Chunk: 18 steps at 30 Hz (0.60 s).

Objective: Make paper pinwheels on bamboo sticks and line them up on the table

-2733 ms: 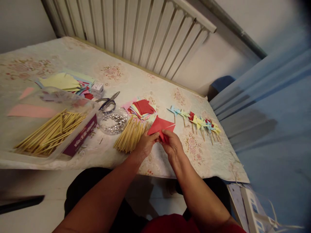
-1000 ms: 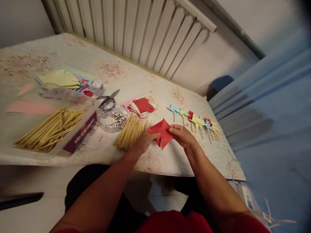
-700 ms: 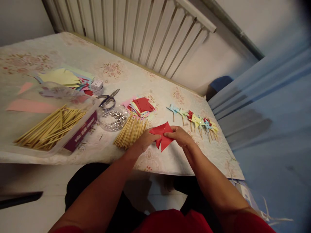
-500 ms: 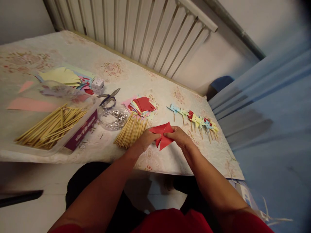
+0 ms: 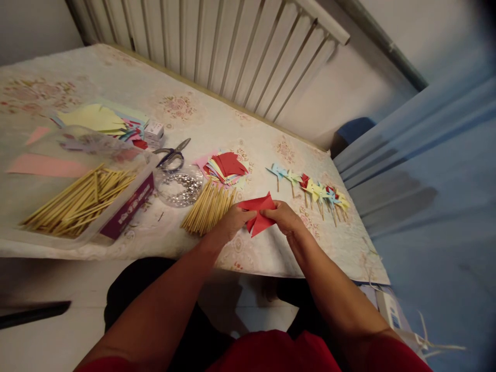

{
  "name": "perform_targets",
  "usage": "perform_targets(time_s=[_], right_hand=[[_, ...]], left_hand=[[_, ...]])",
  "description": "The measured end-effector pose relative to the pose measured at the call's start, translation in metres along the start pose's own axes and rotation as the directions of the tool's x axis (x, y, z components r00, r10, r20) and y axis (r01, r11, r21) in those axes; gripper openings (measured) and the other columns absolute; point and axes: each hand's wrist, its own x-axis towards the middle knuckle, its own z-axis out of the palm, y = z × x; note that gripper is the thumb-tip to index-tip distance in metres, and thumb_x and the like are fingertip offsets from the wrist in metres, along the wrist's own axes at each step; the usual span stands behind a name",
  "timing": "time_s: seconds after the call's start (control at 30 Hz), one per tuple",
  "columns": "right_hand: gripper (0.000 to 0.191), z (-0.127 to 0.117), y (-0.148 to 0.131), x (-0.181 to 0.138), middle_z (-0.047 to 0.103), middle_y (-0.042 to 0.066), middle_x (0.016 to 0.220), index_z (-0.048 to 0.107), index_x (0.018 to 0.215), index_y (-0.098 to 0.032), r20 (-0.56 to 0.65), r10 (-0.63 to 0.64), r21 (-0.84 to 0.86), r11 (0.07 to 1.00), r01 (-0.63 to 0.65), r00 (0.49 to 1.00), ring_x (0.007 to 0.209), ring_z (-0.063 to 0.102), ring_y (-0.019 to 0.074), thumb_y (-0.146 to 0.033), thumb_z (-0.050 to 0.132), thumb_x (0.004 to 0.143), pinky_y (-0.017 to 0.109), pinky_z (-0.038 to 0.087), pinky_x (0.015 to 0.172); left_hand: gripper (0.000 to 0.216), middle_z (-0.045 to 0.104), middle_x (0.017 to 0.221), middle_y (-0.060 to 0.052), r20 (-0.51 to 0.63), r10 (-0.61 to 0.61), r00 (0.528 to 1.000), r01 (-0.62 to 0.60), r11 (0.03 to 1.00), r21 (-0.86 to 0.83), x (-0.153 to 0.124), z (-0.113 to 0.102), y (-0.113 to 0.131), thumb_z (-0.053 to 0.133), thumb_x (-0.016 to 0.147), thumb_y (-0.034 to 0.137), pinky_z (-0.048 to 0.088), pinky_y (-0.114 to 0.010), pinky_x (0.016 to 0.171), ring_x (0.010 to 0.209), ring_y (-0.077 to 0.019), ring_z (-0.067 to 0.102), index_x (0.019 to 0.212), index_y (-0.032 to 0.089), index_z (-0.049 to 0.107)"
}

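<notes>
Both hands hold one piece of red paper point(image 5: 264, 221) with slits cut in it, above the near part of the table. My left hand point(image 5: 235, 219) grips its left side, thumb on top, fingers beneath and hidden. On the right side, my right hand point(image 5: 285, 216) pinches it with the thumb near the centre. A bundle of thin wooden sticks point(image 5: 207, 209) lies just left of my left hand. Behind it is a pile of coloured paper squares point(image 5: 228, 168), red on top. Several finished paper pinwheels point(image 5: 318, 192) on sticks lie in a row beyond my right hand.
At left stands a clear plastic box point(image 5: 87, 240) of wooden sticks. Near it are a round dish of small shiny metal pieces point(image 5: 181, 189), scissors point(image 5: 173, 156), a small white box point(image 5: 154, 132) and yellow paper point(image 5: 93, 120). A radiator point(image 5: 217, 51) backs the table; a blue curtain point(image 5: 434, 191) hangs right.
The red paper's cut corners sit slightly differently, its lower flaps drawn closer together. Both hands keep their grip in nearly the same place. The view has shifted a little.
</notes>
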Motion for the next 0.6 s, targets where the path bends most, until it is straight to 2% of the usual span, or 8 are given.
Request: perform_targets(time_s=[0.17,0.4,0.53,0.6], right_hand=[[0.025,0.0,0.002,0.001,0.071,0.002,0.07,0.07,0.073,-0.016,-0.021,0.001,-0.006,1.0,-0.001,1.0,0.061,0.063,0.0173,-0.03,0.075,0.053,0.031,0.051,0.066],[0.024,0.006,0.0,-0.002,0.068,0.003,0.063,0.068,0.071,-0.016,-0.057,-0.011,-0.098,0.995,0.005,0.998,0.064,0.063,0.0203,-0.032,0.074,0.054,0.03,0.048,0.061],[0.023,0.005,-0.005,-0.006,0.067,0.003,0.065,0.066,0.071,-0.017,-0.112,-0.096,-0.171,0.982,0.076,0.989,0.061,0.06,0.0186,-0.038,0.072,0.062,0.03,0.046,0.057],[0.022,0.005,-0.008,-0.012,0.066,0.003,0.067,0.064,0.071,-0.018,-0.218,-0.211,-0.294,0.945,0.142,0.953,0.061,0.058,0.0177,-0.04,0.069,0.067,0.03,0.046,0.058]], left_hand=[[0.02,0.066,0.067,-0.001,-0.006,-0.012,1.0,0.012,1.0,0.008,0.0,-0.002,0.0,0.07,0.065,0.03,0.045,-0.025,0.061,0.062,-0.0137,0.057,0.078,0.015,0.069],[0.023,0.067,0.069,-0.001,-0.024,-0.049,0.999,0.049,0.998,-0.028,0.009,-0.006,-0.016,0.071,0.063,0.03,0.047,-0.027,0.065,0.066,-0.0154,0.06,0.081,0.015,0.069],[0.021,0.067,0.066,-0.001,-0.053,-0.058,0.997,0.053,0.995,-0.088,0.009,-0.005,-0.016,0.072,0.062,0.029,0.047,-0.027,0.064,0.063,-0.0148,0.059,0.078,0.015,0.069],[0.02,0.067,0.066,-0.001,-0.072,-0.049,0.996,0.04,0.991,-0.127,0.008,-0.005,-0.016,0.071,0.063,0.029,0.047,-0.027,0.063,0.063,-0.015,0.06,0.077,0.015,0.069]])
